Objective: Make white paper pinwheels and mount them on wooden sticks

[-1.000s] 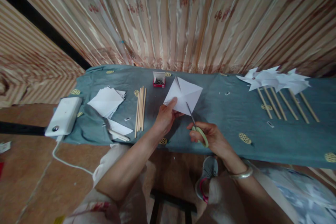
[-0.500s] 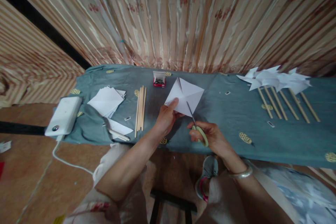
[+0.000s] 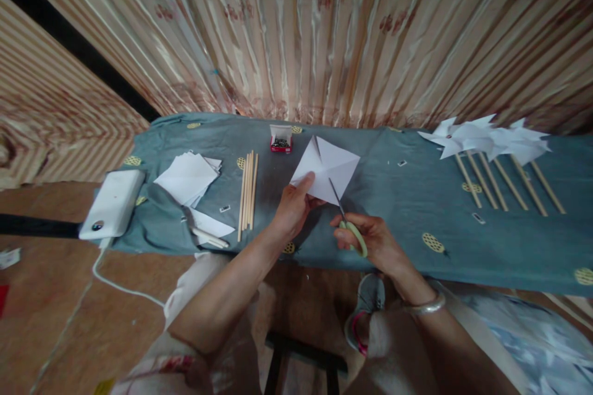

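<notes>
A square of white paper point(image 3: 337, 163) is pinched at its lower left edge by my left hand point(image 3: 296, 203), thumb on top and fingers underneath. The sheet has a slit running in from its top corner and faint crease lines. My right hand point(image 3: 370, 237) grips scissors point(image 3: 354, 236) with light green handles. One scissor blade lies over the lower right part of the paper, pointing up toward its centre. Whether the other blade is beneath the sheet, I cannot tell. Behind the paper stands a small open red box point(image 3: 281, 145) holding small dark metallic items.
Several wooden sticks point(image 3: 249, 194) lie left of my hands, beside a stack of white paper squares point(image 3: 188, 178). A white device point(image 3: 112, 203) with a cable sits at the left end of the table cloth point(image 3: 393, 210). Several paper pinwheels point(image 3: 486, 139) on sticks rest at the right.
</notes>
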{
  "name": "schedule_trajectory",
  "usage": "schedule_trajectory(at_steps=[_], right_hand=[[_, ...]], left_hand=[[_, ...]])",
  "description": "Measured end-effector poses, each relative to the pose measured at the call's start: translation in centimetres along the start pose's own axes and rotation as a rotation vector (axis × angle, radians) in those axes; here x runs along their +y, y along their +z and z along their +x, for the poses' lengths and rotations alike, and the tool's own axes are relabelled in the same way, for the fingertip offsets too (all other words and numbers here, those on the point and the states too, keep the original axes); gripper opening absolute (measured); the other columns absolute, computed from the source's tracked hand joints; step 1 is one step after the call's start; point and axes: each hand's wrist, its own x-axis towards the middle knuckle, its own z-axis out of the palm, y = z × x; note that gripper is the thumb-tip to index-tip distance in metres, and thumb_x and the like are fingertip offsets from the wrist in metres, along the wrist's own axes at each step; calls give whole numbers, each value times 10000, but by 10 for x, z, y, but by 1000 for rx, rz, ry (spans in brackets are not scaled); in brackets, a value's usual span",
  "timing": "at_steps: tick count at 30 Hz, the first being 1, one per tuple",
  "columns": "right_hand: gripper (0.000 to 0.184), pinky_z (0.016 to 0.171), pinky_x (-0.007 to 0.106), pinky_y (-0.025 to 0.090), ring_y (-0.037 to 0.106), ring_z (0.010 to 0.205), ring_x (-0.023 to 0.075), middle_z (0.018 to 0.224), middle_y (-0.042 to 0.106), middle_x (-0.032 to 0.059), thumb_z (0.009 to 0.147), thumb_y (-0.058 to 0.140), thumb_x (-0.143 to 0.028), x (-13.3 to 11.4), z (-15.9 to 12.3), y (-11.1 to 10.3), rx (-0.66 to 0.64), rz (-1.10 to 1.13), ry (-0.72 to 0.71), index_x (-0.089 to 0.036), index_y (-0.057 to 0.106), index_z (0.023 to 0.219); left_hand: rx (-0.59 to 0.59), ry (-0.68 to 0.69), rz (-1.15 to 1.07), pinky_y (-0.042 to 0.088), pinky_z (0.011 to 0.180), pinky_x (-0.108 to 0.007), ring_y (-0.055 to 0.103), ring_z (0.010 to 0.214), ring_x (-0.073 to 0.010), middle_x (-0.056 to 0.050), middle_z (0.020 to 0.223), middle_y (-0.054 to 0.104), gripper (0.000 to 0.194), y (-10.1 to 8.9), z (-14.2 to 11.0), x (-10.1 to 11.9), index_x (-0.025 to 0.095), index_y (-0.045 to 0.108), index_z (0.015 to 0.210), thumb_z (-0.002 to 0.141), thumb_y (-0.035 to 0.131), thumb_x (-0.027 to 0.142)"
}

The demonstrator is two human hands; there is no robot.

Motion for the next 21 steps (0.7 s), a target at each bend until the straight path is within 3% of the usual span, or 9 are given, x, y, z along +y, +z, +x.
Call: schedule_trajectory(at_steps=[21], right_hand=[[478,440,235,380,470,445,93,489,577,-34,537,809,-590,0,0,1,20,15,3,-185,656,740]], left_hand=[[-7,-12,21,479,565,-232,604,614,-123,5,685,653,399,0,-1,-1,160,624,788,638,806,482]])
